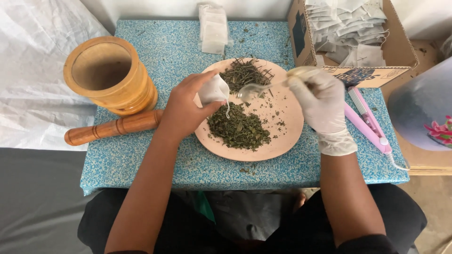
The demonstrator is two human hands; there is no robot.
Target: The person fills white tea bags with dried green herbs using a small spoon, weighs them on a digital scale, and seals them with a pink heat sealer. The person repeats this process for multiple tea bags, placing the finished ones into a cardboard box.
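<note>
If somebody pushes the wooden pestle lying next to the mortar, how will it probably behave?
The wooden pestle is round and turned, lying on its side on the flat blue tablecloth, so it would probably roll rather than slide. It looks like solid wood, so likely stiff and fairly heavy for its size. The wooden mortar beside it might stop a roll that way.

Wooden mortar [108, 75] on a blue speckled table [155, 155], wooden pestle [113, 127] lying just beside it, stack of empty sachets [214, 29] at the far edge, cardboard box [400, 47] of sachets, pink sealing tool [369, 120], white sheet [33, 70] to one side
</note>
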